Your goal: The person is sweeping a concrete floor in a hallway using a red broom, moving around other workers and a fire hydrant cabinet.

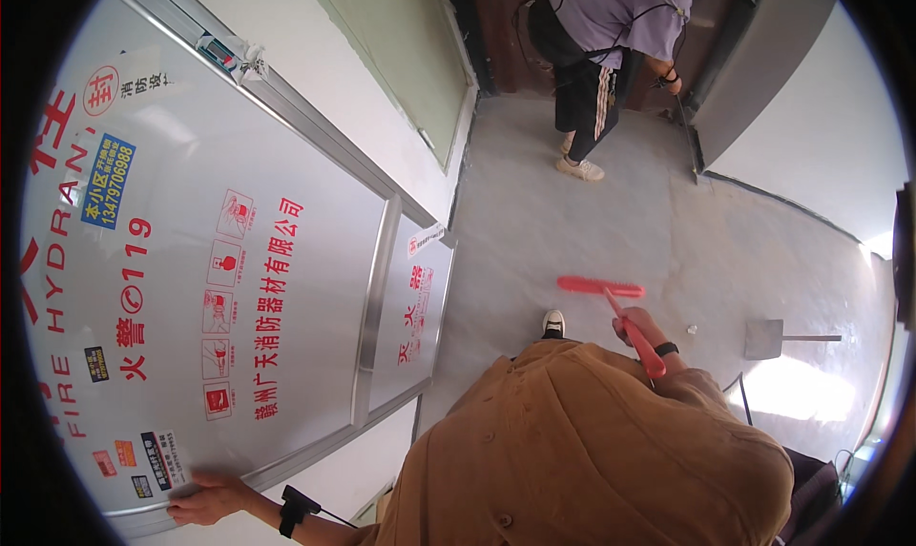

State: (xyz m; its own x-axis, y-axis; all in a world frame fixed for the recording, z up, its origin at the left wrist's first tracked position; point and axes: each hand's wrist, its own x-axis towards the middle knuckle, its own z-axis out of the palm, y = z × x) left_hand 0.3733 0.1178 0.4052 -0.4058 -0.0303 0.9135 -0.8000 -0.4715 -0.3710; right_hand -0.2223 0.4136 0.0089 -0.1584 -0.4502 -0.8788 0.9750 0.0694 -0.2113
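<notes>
My right hand (638, 324) is closed around the handle of a red plastic brush (601, 286). The brush head is held out over the grey floor, just ahead of my shoe, its bristles facing away from me. At the lower left, my left hand (207, 499) rests with spread fingers against the bottom edge of a fire hydrant cabinet door (322, 317). The door is a pale panel in a metal frame, bearing red writing, small pictograms and several stickers. No object shows in that hand, though its palm is hidden.
Another person (601, 52) in a purple shirt stands at the top, one hand on a thin stick-like thing near the wall corner. A metal dustpan (764, 339) with a handle lies on the floor at right. A small crumpled scrap (691, 329) lies between it and me.
</notes>
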